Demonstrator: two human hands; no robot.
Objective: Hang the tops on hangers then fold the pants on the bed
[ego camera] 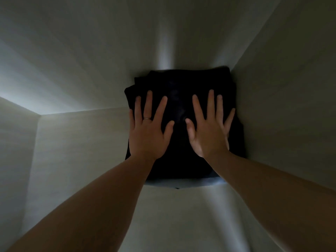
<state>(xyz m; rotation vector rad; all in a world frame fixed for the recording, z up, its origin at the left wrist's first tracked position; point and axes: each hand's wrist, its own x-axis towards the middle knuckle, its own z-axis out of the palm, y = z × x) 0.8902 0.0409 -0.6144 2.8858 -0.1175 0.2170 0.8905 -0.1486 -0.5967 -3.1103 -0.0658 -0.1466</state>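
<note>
Fingers of the left hand [147,137] are held straight and spread, laid flat on the dark folded garment [179,84]; nothing is gripped. The right hand [209,137] is laid likewise. The garment is stacked on pale blue cloth [181,183] against the right wall [281,106].

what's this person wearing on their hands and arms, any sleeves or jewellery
No sleeves, gloves or watch show in the dim light. The left hand wears a thin ring on one finger; the right hand wears nothing.
</note>
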